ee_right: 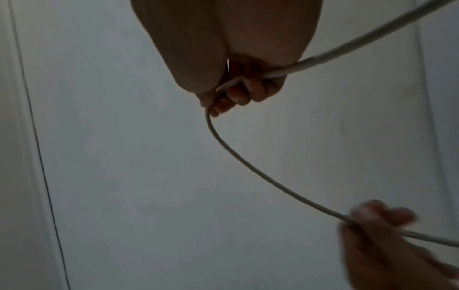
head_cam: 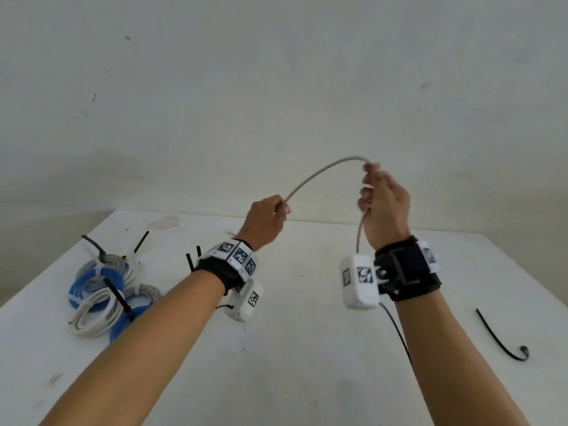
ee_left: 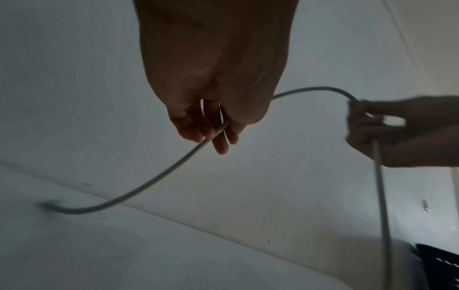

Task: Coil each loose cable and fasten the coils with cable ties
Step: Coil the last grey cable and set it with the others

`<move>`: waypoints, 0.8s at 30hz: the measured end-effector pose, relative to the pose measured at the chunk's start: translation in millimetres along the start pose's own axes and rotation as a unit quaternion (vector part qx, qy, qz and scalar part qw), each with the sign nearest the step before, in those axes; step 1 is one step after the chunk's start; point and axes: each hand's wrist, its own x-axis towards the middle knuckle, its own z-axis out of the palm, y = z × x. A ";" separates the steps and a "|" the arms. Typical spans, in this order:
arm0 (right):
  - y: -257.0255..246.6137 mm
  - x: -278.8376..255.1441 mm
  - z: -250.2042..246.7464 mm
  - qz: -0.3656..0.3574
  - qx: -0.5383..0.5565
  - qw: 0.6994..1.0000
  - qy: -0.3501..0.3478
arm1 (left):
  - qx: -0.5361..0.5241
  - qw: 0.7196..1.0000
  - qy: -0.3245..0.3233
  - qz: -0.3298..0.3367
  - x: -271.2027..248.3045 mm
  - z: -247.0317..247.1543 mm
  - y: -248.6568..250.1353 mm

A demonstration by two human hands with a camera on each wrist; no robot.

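Note:
A loose grey cable (head_cam: 319,170) arches in the air between both raised hands above the white table (head_cam: 307,348). My left hand (head_cam: 270,215) grips it with curled fingers; in the left wrist view the grey cable (ee_left: 154,180) runs out past the left hand (ee_left: 213,127) and its far end blurs. My right hand (head_cam: 381,198) holds the cable in a fist, a strand hanging down toward the wrist. In the right wrist view the grey cable (ee_right: 248,166) passes through the right hand (ee_right: 238,90) to the left hand (ee_right: 380,227).
Several tied coils (head_cam: 107,290), blue, grey and white, lie at the table's left with black ties sticking up. One loose black cable tie (head_cam: 501,339) lies on the table at the right. A plain wall (head_cam: 276,87) stands behind the table.

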 end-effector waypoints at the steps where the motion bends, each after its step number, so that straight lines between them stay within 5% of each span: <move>1: -6.1 6.6 -4.1 0.008 0.046 0.998 0.043 | 0.008 1.000 0.011 -0.012 -1.2 -7.2 -6.6; 4: -5.0 19.6 -22.0 0.021 0.047 0.990 0.132 | 0.012 0.997 0.054 -0.050 -6.2 -27.7 -23.0; 7: 20.3 20.2 -33.6 0.044 -0.152 0.981 0.111 | -0.159 0.976 0.101 -0.109 -7.8 -41.5 -15.0; 10: 42.8 4.0 -30.0 0.036 -0.474 0.880 0.018 | -0.414 0.873 0.138 -0.216 -2.4 -51.7 5.9; 12: 45.0 -21.3 -11.5 -0.112 -0.539 0.835 0.010 | -0.511 0.809 0.145 -0.253 0.2 -56.6 19.5; 14: 43.5 -48.1 10.9 -0.233 -0.490 0.840 -0.015 | -0.565 0.766 0.155 -0.265 2.5 -56.8 26.5; 19: 49.3 -72.3 31.5 -0.043 -0.527 0.837 -0.139 | -0.647 0.669 0.195 -0.308 8.0 -49.5 32.0; 22: 62.7 -66.6 30.3 -0.006 -0.432 0.893 -0.126 | -0.674 0.633 0.210 -0.318 8.0 -43.6 31.2; 24: 71.9 -58.9 32.8 -0.037 -0.374 0.923 -0.078 | -0.665 0.642 0.209 -0.319 5.9 -36.0 31.3</move>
